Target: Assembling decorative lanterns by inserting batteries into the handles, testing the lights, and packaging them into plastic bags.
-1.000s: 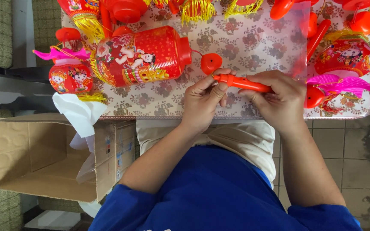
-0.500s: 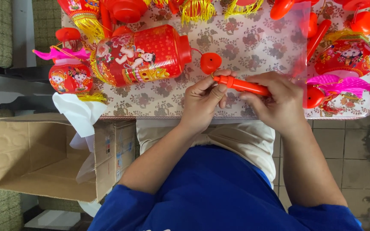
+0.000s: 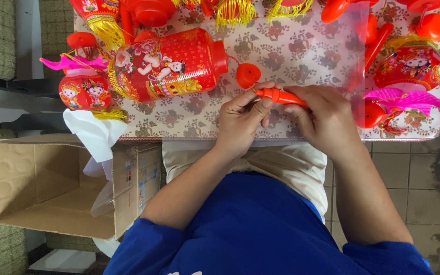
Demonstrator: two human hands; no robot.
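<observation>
1. The slim orange plastic stick handle [image 3: 281, 96] sits pinched between both hands, left hand [image 3: 243, 119] and right hand [image 3: 327, 119], close together over the worktop's [image 3: 291, 51] near edge.
2. Its small hook end could slip from those fingertips.
3. The round red plastic cap [image 3: 248, 75] lies just beyond; a nudge might roll it off.

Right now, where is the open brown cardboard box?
In the head view, the open brown cardboard box sits low at the person's left, beneath the edge of the patterned table, with white paper hanging over its rim.
</observation>
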